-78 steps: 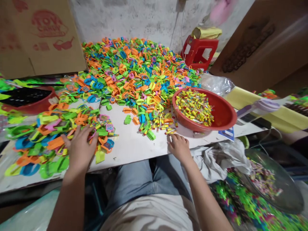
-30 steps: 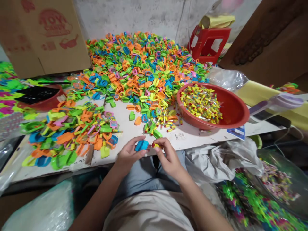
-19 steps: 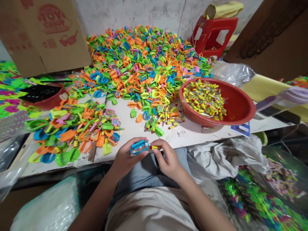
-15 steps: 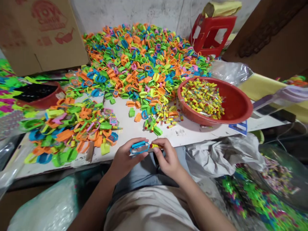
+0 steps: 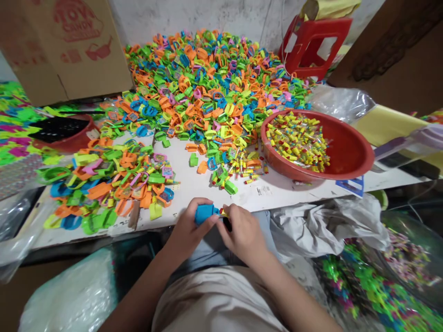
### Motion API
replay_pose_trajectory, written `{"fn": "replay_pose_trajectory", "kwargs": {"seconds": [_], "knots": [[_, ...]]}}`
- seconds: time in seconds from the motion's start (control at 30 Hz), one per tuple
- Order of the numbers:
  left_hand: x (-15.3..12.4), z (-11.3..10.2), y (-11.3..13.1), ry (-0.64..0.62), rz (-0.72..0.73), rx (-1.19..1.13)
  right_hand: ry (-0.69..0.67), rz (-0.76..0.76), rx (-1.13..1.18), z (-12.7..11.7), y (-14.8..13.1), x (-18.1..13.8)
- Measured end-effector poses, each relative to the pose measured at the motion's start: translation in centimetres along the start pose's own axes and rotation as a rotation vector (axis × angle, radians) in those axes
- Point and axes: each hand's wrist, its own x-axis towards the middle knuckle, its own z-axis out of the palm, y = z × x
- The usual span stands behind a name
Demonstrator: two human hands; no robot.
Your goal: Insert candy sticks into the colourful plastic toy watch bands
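- Work appears midway: a blue, flat-faced plastic piece [image 5: 205, 213] is pinched in the left hand [image 5: 188, 226] by the near edge of the white tabletop [image 5: 187, 182], and a slim yellow, red-tipped tube [image 5: 223, 212] is gripped by the right hand [image 5: 245, 230]; whether both are joined cannot be told.
- Yellow tubes are mixed into a multicoloured plastic heap [image 5: 117, 180] at the near left corner, judged already handled.
- Much seems left: glossy looped bands [image 5: 214, 92] are piled along the far edge; more tubes are held in a round red plastic basin [image 5: 346, 152].
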Motion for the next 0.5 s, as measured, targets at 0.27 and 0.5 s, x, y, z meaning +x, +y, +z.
{"fn": "replay_pose_trajectory", "kwargs": {"seconds": [0.27, 0.5], "knots": [[0.0, -0.2, -0.2, -0.133, -0.079, 0.102, -0.196, -0.037, 0.050, 0.6, 0.8, -0.3], [1.4, -8.8, -0.6, 0.525, 0.047, 0.416, -0.037, 0.060, 0.040, 2.6, 4.4, 0.1]]}}
